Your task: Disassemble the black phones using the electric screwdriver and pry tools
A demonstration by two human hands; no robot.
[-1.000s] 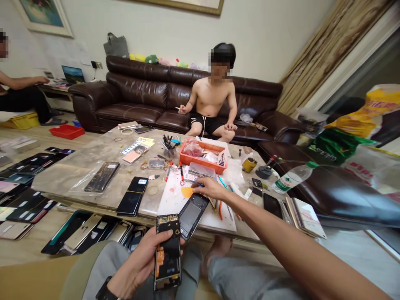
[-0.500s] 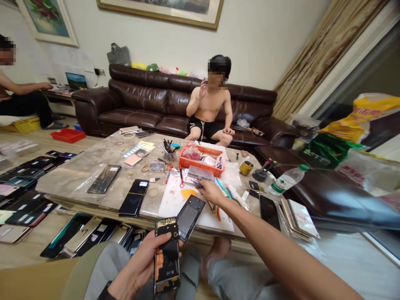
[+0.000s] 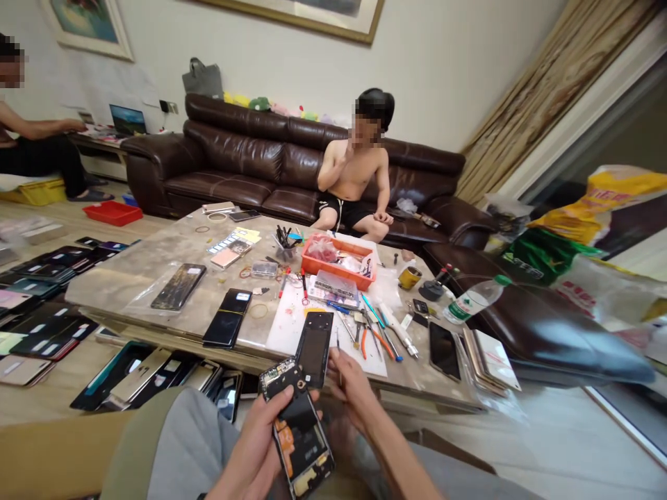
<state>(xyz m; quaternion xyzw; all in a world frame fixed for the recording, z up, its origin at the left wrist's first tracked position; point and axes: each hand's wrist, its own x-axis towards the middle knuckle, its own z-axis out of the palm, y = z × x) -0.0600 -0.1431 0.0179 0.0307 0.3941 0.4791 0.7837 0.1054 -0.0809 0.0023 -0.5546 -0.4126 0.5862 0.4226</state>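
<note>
My left hand (image 3: 260,434) grips an opened phone (image 3: 302,434) above my lap, thumb on its upper part. Its inside faces up, with a bare circuit board at the top and orange flex cable lower down. A dark phone panel (image 3: 315,347) stands up just behind it; whether the two are joined is hidden. My right hand (image 3: 351,382) is beside the panel's lower right edge, its fingers closed on a thin pointed tool (image 3: 338,339). Pliers with orange handles (image 3: 378,340) and a blue-handled tool (image 3: 341,307) lie beyond on a white mat (image 3: 284,333).
An orange basket (image 3: 338,271), a water bottle (image 3: 476,300) and several phones, among them a banded black phone (image 3: 228,319), are on the low table (image 3: 119,292). More phones lie on the floor at left. One person sits on the brown sofa (image 3: 224,156), another works at far left.
My right hand has come back from the tools on the mat to beside the phone, with a thin tool in it. The opened phone has tilted and shifted slightly right; the panel stands more upright.
</note>
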